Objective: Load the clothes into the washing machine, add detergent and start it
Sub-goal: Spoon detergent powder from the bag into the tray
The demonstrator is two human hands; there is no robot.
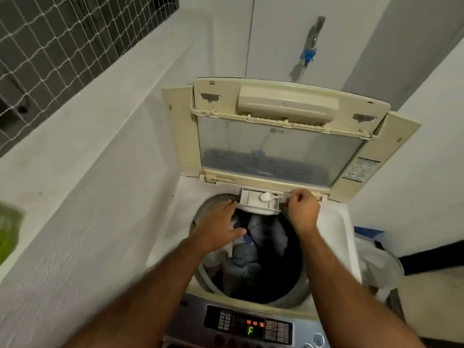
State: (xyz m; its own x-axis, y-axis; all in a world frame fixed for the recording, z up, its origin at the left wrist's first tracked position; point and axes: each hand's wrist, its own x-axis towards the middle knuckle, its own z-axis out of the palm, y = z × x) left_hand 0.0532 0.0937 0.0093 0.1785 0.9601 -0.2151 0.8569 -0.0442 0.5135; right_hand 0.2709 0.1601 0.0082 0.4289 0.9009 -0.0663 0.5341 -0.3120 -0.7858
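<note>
I see a cream lid [276,106] over a white washer [334,222], blue, grey and white clothes [253,247] in its dark drum, a white scoop [266,196], a grey panel [251,325] with red and green lights, and a blue tap fitting [308,54].

Both bare forearms reach forward from the bottom of the view, roughly parallel. The left hand [221,226] lies palm down with its fingers straight and close together, thumb spread out to the side, gripping nothing. The right hand [302,209] is held slightly further forward, knuckles up, its fingers curled into a pinch, apparently closed on a thin white handle, though blur hides the exact hold.
</note>
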